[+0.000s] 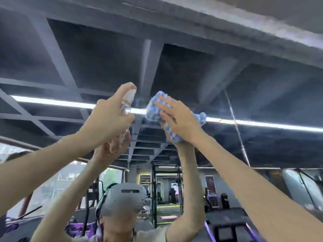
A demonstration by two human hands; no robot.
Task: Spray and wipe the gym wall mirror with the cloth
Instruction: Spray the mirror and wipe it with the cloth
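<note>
Pressing flat against the large gym wall mirror [244, 84], the right hand [178, 119] has its fingers spread straight over the blue-and-white checked fluffy cloth [153, 109], pinning it to the glass. Well above the cloth, the mirror's upper edge runs as a pale band slanting down toward the right. Between that edge and the cloth lies broad open glass, and more stretches away left and right of the cloth. Just left of the cloth, the left hand [108, 117] curls round a small clear plastic spray bottle [128, 100], forefinger on its white top. The cloth looks bunched and nubbly, with one tuft sticking out right of the hand and its lower end hanging by the wrist. A reflected white ceiling light strip [262, 124] passes behind the cloth, and below the cloth show the mirrored raised arms and a grey headset [125, 198]
</note>
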